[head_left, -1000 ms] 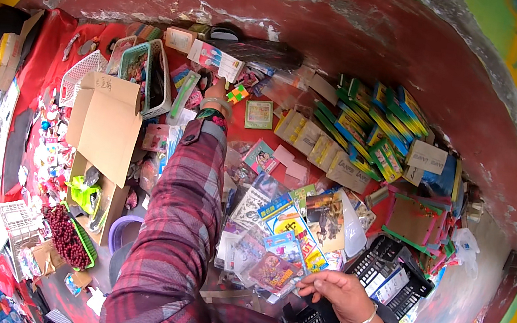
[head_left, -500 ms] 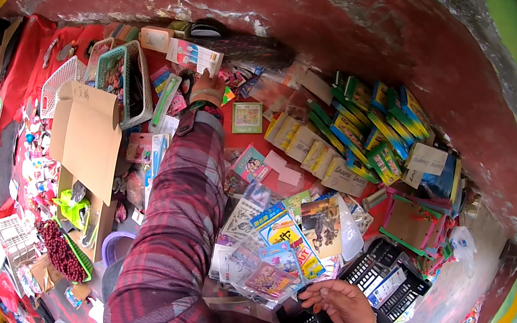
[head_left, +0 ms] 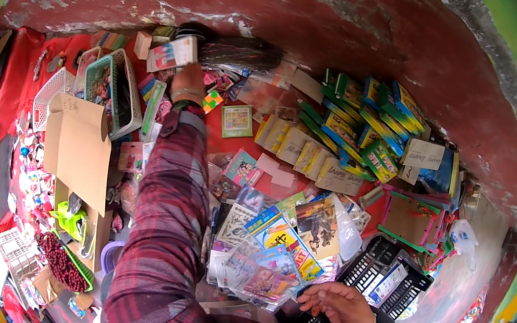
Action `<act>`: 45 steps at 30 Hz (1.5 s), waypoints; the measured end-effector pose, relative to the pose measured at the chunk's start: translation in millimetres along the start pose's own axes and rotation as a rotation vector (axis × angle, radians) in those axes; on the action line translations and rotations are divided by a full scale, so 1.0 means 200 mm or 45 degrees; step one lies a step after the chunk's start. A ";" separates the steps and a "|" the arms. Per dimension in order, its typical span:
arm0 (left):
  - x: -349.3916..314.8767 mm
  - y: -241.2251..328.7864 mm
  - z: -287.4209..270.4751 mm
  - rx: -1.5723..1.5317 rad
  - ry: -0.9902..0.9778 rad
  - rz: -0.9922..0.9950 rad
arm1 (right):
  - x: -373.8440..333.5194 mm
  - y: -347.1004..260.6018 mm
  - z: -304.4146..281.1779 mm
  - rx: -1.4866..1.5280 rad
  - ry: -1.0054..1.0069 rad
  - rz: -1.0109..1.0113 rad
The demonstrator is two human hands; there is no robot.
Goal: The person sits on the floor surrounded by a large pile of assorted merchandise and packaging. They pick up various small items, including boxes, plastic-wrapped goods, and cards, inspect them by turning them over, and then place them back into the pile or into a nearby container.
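My left hand (head_left: 191,79) reaches to the far side of the red cloth, its fingers closed on a small white box (head_left: 172,56) with coloured pictures. The box hangs tilted, and part of my grip is hidden behind it. Close to that hand lie a cube puzzle (head_left: 212,101) with orange and green squares and a flat green-edged square toy (head_left: 236,121). At the lower right, my right hand (head_left: 343,310) has its fingers curled together. Whatever is between its fingertips, if anything, is too small to make out. It rests beside clear plastic packets (head_left: 267,283) and a black crate (head_left: 398,279).
Stacks of green, blue and yellow boxes (head_left: 371,125) stand against the red wall (head_left: 331,32). At left are plastic baskets (head_left: 122,98), an open cardboard box (head_left: 77,154) and dark red beads (head_left: 61,262). Pink- and green-framed boards (head_left: 410,219) lie at right.
My left hand has moved a little leftward, and the white box has turned from nearly level to tilted. The view has shifted slightly. My right hand has stayed in place.
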State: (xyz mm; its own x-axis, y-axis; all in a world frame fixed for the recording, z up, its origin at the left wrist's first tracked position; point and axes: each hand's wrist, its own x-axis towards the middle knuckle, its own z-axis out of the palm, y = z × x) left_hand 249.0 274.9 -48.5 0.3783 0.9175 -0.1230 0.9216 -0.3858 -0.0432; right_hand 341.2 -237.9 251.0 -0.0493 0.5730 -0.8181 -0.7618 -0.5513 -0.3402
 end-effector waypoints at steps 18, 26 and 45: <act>0.05 0.50 -0.12 -0.190 -0.101 0.386 | 0.03 -0.03 -0.06 0.096 -0.023 0.035; -0.26 0.16 0.00 0.294 0.034 0.785 | -0.03 -0.01 -0.03 0.063 -0.118 0.006; -0.05 0.48 -0.05 -0.088 0.083 0.824 | -0.07 -0.06 -0.03 -0.006 -0.089 0.103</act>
State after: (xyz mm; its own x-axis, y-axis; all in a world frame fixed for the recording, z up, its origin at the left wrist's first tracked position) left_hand 334.1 229.1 -40.4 0.8609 0.5069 -0.0424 0.5087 -0.8569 0.0833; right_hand 355.6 -242.9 263.3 -0.1556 0.5676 -0.8085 -0.7507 -0.5999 -0.2767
